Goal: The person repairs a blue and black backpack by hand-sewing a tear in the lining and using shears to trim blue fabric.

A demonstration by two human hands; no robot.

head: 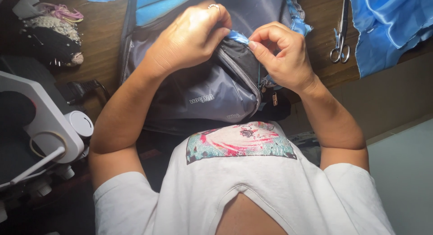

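Left hand (191, 36) curled, knuckles up, ring on one finger, fingertips pinched. Right hand (284, 54) fisted alongside, thumb and forefinger pinched. Forearms bent, converging; hands nearly touching.

I see a grey and black zippered nylon bag (216, 88) lying on the wooden table against my chest, its pocket edge raised. A narrow strip of shiny blue satin fabric (238, 36) lies folded along that edge.
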